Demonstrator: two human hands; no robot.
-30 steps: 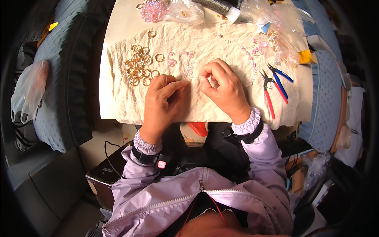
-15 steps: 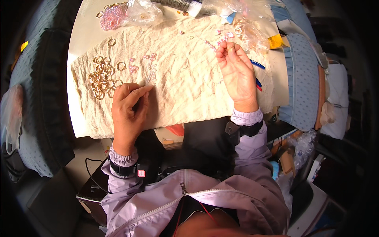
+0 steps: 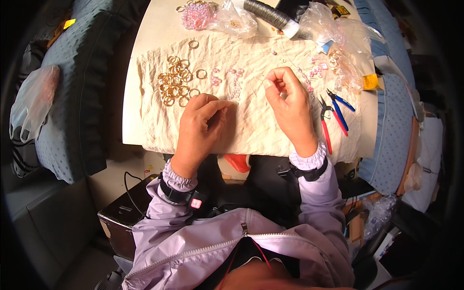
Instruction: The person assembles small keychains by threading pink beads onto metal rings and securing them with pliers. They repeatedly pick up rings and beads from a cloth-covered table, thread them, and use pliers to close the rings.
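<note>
My left hand [image 3: 200,126] rests on the cream cloth [image 3: 256,130], thumb and forefinger pinched beside a small row of clear beads [image 3: 235,92]. Whatever is in that pinch is hidden. Pink beads [image 3: 215,78] lie just beyond, with gold rings [image 3: 175,79] heaped to the left. My right hand [image 3: 291,108] is raised over the cloth, its fingertips pinched on what looks like a very thin wire, faint against the cloth. Along the far side of this hand runs a string of pink and clear beads [image 3: 308,87], close to loose pink beads [image 3: 316,71].
Red-handled pliers [image 3: 325,123] and blue-and-red-handled pliers [image 3: 340,111] lie right of my right hand. At the back are a bag of pink beads [image 3: 198,15], a spool of grey wire [image 3: 268,14] and crumpled clear plastic bags [image 3: 319,21]. A blue padded seat [image 3: 67,111] stands left.
My right hand has moved left and nearer, away from the loose pink beads, uncovering both pliers. The left hand stays by the clear beads. The whole view has shifted.
</note>
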